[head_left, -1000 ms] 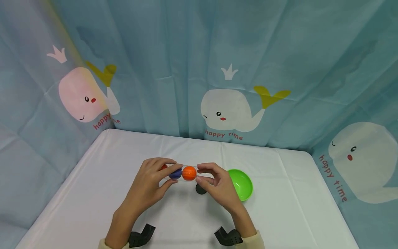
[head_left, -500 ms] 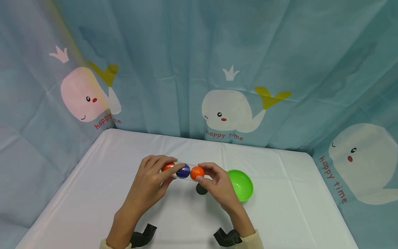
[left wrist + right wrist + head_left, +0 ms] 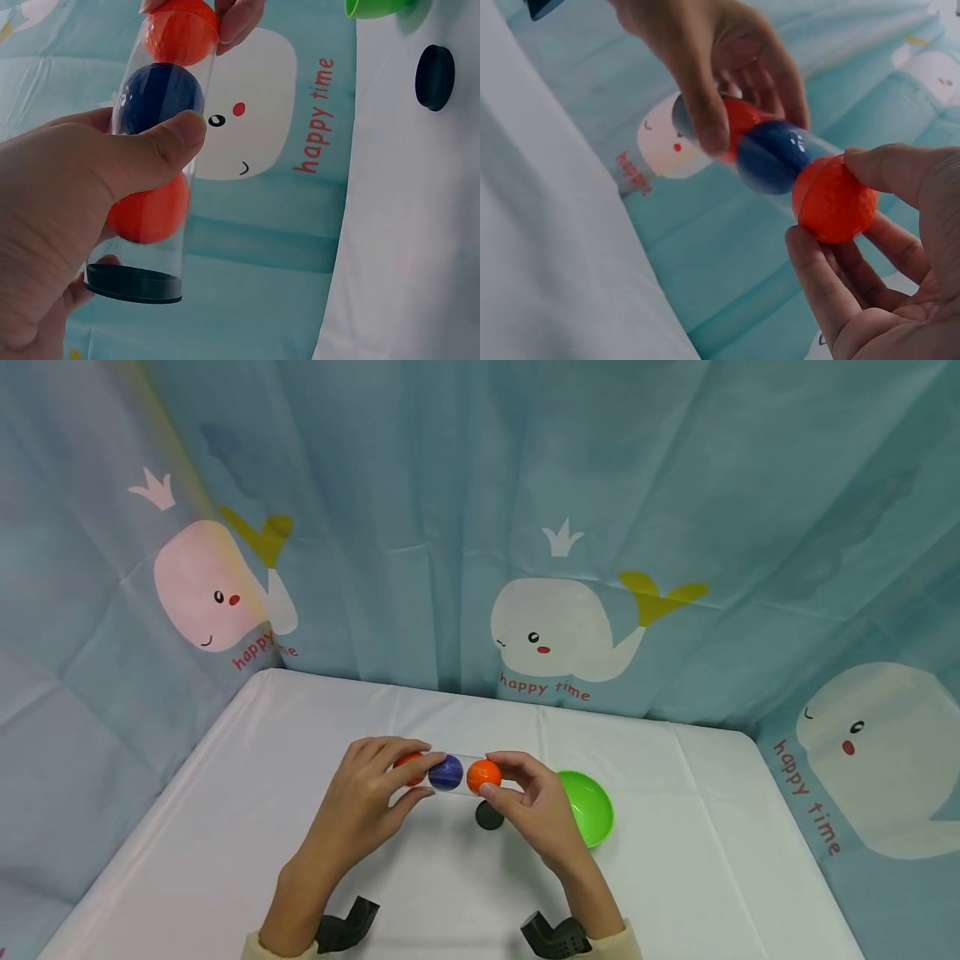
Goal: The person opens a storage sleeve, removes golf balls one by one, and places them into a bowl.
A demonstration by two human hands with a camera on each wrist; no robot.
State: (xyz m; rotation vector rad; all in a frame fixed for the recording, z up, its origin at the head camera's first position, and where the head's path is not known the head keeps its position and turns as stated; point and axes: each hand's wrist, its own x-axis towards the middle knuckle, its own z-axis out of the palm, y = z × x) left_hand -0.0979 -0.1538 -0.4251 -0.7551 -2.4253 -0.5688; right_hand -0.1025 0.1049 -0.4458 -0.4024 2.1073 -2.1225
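A clear tube (image 3: 193, 142) is held above the table, lying roughly level in the head view. My left hand (image 3: 360, 797) grips it around the middle, thumb on one side. Inside are a blue ball (image 3: 446, 773) and a red-orange ball (image 3: 154, 212), the latter partly behind my left fingers. A black cap (image 3: 133, 283) closes the tube's left end. At the right end, my right hand (image 3: 534, 806) pinches a dimpled orange ball (image 3: 836, 201) between thumb and fingers. This ball sits at the tube's mouth, with a small gap from the blue one.
A loose black cap (image 3: 490, 815) lies on the white-covered table (image 3: 675, 860) below the tube. The green bowl (image 3: 596, 810) stands just right of my right hand, partly hidden by it. A blue whale-print curtain (image 3: 420, 610) hangs behind the table.
The tube and its balls have shifted a little right, and more of the red-orange ball shows. The orange ball has come apart from the blue one, moving right with my right hand.
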